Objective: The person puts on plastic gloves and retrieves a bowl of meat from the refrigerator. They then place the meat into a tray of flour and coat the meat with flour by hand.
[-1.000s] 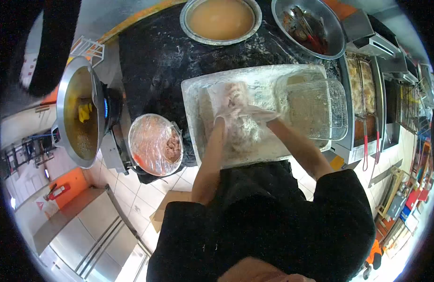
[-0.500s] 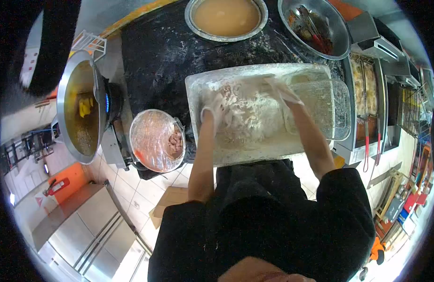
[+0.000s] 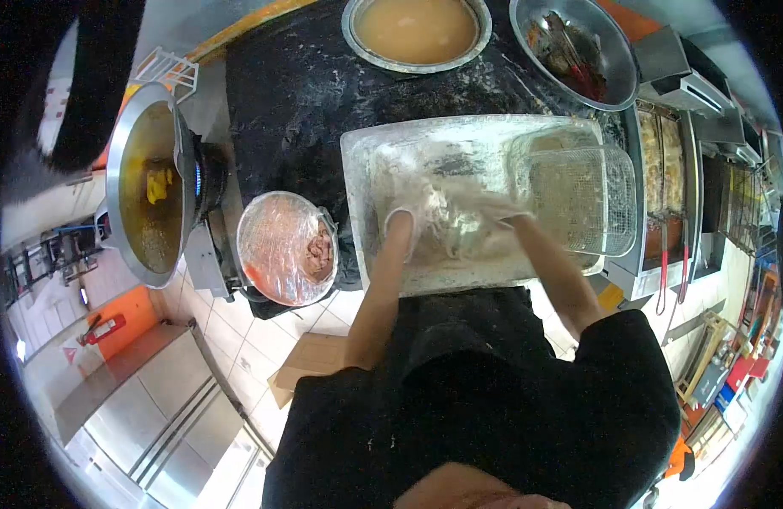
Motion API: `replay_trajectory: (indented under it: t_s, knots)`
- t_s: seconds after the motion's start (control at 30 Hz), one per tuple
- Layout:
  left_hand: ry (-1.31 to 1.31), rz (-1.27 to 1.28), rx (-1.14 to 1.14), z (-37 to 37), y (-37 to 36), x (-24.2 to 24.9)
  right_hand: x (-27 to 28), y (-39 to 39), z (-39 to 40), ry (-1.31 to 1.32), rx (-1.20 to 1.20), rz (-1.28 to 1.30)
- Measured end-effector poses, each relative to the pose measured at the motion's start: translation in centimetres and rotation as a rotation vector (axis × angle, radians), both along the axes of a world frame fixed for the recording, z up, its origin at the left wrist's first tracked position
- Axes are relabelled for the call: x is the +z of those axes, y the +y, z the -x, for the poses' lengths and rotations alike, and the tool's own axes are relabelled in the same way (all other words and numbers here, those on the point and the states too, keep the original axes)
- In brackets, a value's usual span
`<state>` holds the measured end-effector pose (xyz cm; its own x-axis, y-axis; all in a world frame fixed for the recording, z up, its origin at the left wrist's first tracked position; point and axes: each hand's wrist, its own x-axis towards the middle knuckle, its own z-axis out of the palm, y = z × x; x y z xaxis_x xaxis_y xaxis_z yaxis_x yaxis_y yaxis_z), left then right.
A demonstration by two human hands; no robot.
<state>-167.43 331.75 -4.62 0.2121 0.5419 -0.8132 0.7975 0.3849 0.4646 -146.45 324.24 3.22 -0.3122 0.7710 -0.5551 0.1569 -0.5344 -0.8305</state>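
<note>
A pale rectangular tub [image 3: 370,140] dusted with white flour [image 3: 438,204] lies in front of me. My left hand [image 3: 414,218], in a thin clear glove coated with flour, is inside the tub, left of its middle. Facing it from the right is my right hand [image 3: 497,208], also gloved. Both are down at the flour, close to each other, and their fingers are smeared by motion. Floury lumps lie between them, too blurred to name. A wire mesh basket [image 3: 616,199] rests across the tub's right end, beside my right hand.
Behind the tub stand a basin of cloudy tan liquid [image 3: 417,30] and a metal bowl with red-handled tongs [image 3: 625,89]. On the left are a film-covered bowl of meat [image 3: 277,246] and a large wok of oil [image 3: 120,229] over a burner flame. Fryers [image 3: 663,161] line the right.
Both hands have come closer together and nearer to me, toward the tub's middle. The floury heap between them has shifted, baring some of the tub's bottom behind it.
</note>
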Motion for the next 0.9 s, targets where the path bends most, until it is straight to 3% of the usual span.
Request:
replay_trajectory:
  t_s: [0.07,0.13,0.2,0.3,0.37,0.47,0.53,0.6,0.63,0.67,0.7,0.77,0.83,0.9]
  knots:
    - [-0.309,0.123,0.47,-0.3,-2.0,0.2,-3.0,-0.3,1.9,-0.017,0.052,-0.073]
    - [-0.381,0.218,0.578,-0.1,-1.2,3.3,-4.5,0.2,2.4,0.034,0.036,-0.099]
    - [-0.219,0.303,0.338,-0.3,1.7,11.4,-5.1,1.1,1.8,0.127,-0.06,-0.083]
    - [-0.811,0.36,1.043,2.8,1.7,-2.0,-4.7,2.2,1.3,0.147,-0.209,-0.052]
    - [-0.852,0.401,1.027,2.9,1.7,-1.7,-2.4,1.7,1.1,0.025,-0.128,-0.103]
    - [-0.766,0.541,0.874,4.2,0.2,3.9,0.2,-0.1,-2.4,-0.042,0.16,-0.172]
    - [-0.748,0.614,0.829,5.1,-1.3,5.9,1.1,-1.4,-4.8,0.058,0.241,0.012]
    - [-0.694,0.525,0.745,4.6,-2.7,4.6,-0.1,-2.4,-3.9,0.096,0.103,0.176]
    - [-0.528,0.318,0.485,3.3,-2.8,1.6,-1.5,-3.2,-2.8,0.196,-0.171,0.272]
    - [-0.325,0.125,0.236,2.0,-2.9,-1.5,-1.7,-3.2,-2.4,0.122,-0.078,0.126]
    - [-0.255,0.024,0.175,0.8,-3.0,-1.0,-1.6,-2.8,-1.9,0.047,0.018,-0.023]
    - [-0.278,0.049,0.309,0.0,-2.6,0.2,-1.7,-1.0,-1.1,-0.103,0.212,-0.328]
    - [-0.33,0.227,0.553,0.9,-0.6,5.4,-2.2,0.0,0.1,-0.239,0.396,-0.615]
    - [-0.373,0.305,0.741,1.3,1.0,7.7,-4.4,0.2,-1.2,-0.064,0.224,-0.574]
